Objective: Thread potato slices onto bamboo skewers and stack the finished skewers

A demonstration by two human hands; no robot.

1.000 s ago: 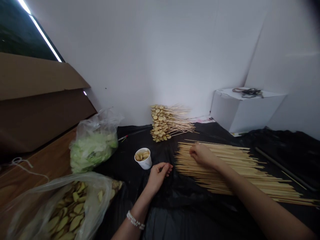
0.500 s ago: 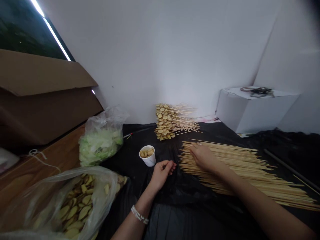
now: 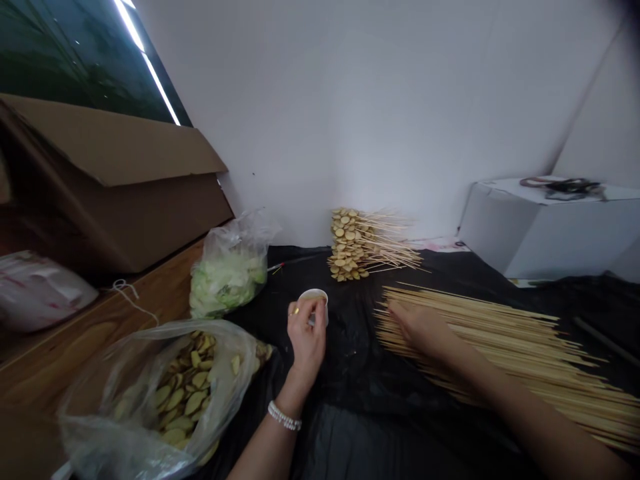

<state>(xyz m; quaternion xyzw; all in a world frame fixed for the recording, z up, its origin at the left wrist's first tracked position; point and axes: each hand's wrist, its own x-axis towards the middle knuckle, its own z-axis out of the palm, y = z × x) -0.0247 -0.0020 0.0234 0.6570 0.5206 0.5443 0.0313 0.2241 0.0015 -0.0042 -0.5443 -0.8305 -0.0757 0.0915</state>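
Got a white paper cup [image 3: 315, 297] near the middle of the black sheet [image 3: 360, 380], with the left hand [image 3: 306, 333] curled over its near side, fingertips on the rim. Can't tell if that's a proper clamp or just touching, and can't see into the cup past the fingers. Over toward the right edge: the right hand [image 3: 423, 327], blurry, lying flat and open on a big pile of bare bamboo skewers [image 3: 505, 333]. At the near left corner, a clear bag [image 3: 175, 393] full of yellowish slices. Behind it, a bag of green leaves [image 3: 227, 280]. At the back edge, against the wall, a stack of loaded skewers [image 3: 360, 243]. Also a cardboard box [image 3: 125, 180] far left and a white box [image 3: 545, 230] far right.
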